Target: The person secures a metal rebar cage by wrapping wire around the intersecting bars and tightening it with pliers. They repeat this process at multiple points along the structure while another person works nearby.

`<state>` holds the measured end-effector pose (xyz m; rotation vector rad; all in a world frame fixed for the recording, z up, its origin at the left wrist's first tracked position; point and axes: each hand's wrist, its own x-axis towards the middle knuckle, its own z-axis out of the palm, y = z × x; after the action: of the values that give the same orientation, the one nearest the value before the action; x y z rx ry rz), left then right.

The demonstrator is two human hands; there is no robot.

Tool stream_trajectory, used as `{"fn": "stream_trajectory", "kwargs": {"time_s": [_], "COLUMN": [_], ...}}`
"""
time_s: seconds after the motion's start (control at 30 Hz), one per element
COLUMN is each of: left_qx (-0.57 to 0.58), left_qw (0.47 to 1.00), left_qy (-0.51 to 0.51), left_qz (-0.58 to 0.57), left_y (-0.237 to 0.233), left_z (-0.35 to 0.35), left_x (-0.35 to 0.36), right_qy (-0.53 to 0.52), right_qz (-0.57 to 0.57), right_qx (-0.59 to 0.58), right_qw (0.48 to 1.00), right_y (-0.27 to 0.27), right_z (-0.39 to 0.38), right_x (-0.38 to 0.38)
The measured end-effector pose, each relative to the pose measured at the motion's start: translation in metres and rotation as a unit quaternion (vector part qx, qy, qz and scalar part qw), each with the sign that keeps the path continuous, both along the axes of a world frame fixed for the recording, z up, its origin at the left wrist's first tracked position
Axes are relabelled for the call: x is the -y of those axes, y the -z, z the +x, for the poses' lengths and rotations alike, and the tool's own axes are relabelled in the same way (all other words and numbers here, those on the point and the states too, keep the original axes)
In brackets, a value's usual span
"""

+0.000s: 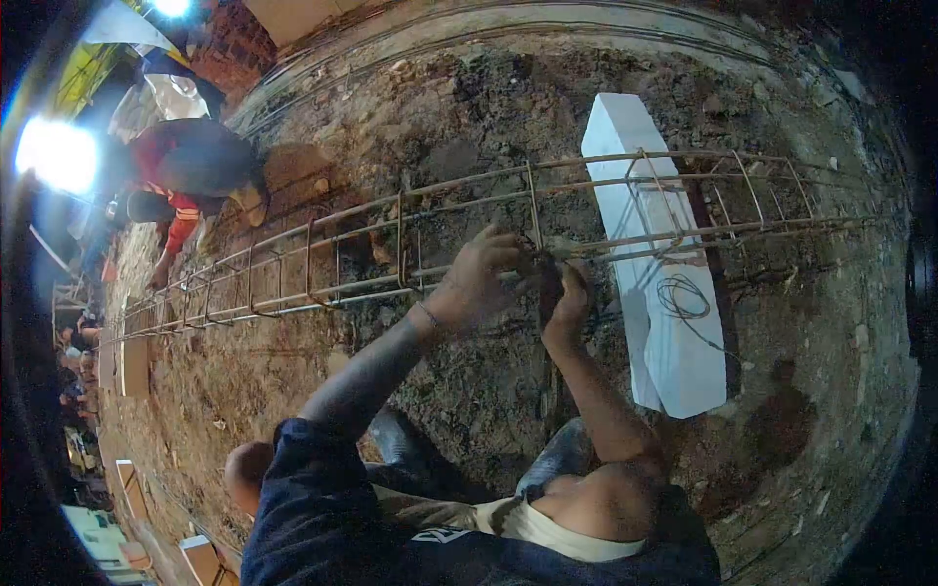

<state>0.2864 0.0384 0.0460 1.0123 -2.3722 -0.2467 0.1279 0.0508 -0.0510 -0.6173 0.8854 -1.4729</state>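
Note:
A long rebar cage (356,284) of thin bars and square stirrups runs across the view in front of me. My left hand (481,280) is at its near bars, fingers curled beside a stirrup (534,205). Close to its right, my right hand (569,305) is closed, with a dark, narrow shape at its fingers. I cannot tell what that shape is. The fingertips of both hands meet around the same spot on the bar. Right of them, a white block (674,332) lies under the cage, with a loose coil of thin wire (683,296) on its top.
Rough brown soil (459,127) surrounds the cage. At upper left another person (200,166) bends beside its far end, near a bright lamp (57,156). Another block (134,361) supports the cage at far left. Long bars (625,31) lie along the top edge.

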Motion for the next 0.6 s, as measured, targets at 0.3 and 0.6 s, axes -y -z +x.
{"fn": "stream_trajectory", "kwargs": {"time_s": [0.3,0.6], "left_qx": [-0.165,0.333], "left_qw": [0.94,0.879], "left_qy": [-0.08,-0.129], "left_qz": [0.287,0.316], "left_y": [-0.007,0.002], "left_z": [0.001,-0.009], "left_x": [0.032,0.05], "right_qy": [0.025,0.01], "right_qz": [-0.163,-0.005], "right_qx": [-0.462,-0.325], "right_qw": [0.871,0.946], "right_y": [-0.02,-0.001], "right_z": [-0.01,0.002], "right_x": [-0.013,-0.003]}}
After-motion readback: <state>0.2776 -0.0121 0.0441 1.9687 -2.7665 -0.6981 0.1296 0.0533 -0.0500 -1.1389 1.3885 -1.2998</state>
